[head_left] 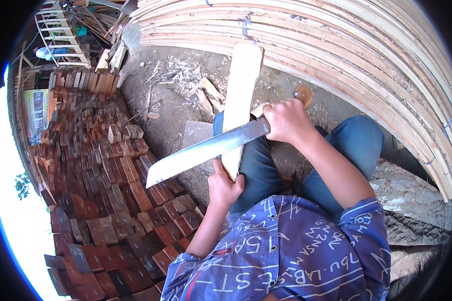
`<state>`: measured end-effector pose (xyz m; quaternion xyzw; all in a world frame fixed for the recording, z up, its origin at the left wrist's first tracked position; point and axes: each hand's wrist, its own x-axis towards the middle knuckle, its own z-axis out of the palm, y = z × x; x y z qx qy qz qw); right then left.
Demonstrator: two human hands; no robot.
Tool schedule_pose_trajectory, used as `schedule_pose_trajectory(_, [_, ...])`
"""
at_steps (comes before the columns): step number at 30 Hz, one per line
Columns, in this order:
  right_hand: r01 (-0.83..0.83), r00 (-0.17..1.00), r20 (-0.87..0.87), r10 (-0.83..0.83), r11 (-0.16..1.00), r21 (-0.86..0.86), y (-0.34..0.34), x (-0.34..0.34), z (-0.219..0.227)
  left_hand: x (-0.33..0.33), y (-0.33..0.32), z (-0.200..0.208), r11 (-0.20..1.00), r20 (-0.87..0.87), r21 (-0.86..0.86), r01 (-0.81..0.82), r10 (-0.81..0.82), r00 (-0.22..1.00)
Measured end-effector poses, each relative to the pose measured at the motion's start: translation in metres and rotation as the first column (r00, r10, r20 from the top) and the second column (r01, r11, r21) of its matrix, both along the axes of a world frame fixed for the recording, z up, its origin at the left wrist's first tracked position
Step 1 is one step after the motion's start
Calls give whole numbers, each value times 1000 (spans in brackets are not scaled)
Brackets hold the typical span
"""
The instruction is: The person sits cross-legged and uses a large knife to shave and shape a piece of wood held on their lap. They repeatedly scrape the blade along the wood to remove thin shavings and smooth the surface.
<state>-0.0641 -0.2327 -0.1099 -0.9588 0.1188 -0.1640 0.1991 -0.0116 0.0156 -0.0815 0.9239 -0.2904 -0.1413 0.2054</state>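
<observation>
My right hand [288, 120] is closed round the handle of a large machete [206, 151], whose wooden butt end sticks out past the fist. The broad steel blade points to the lower left and crosses over a pale wooden board [241, 83]. Whether its edge touches the wood I cannot tell. My left hand [225, 186] grips the near end of the board, thumb on one side and fingers on the other. The board slants away from me above my left thigh, and its far end is wider and squared off.
Long wooden strips [326, 55], tied in bundles, curve along the far and right side. Stacked reddish-brown wood blocks [120, 200] fill the left. Wood shavings [178, 72] and offcuts [206, 98] litter the ground ahead. A wooden ladder-like frame [63, 32] stands at the far left.
</observation>
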Motion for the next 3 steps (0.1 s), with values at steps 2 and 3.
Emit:
schedule_pose_trajectory(2, [74,997,-11,-75,996,-46,-18,8,-3,0,0,0,999,-15,42,5,-5,1000])
schedule_pose_trajectory(3, [79,997,-14,-80,996,-45,-18,6,-3,1,1,0,998,-23,62,9,-8,1000])
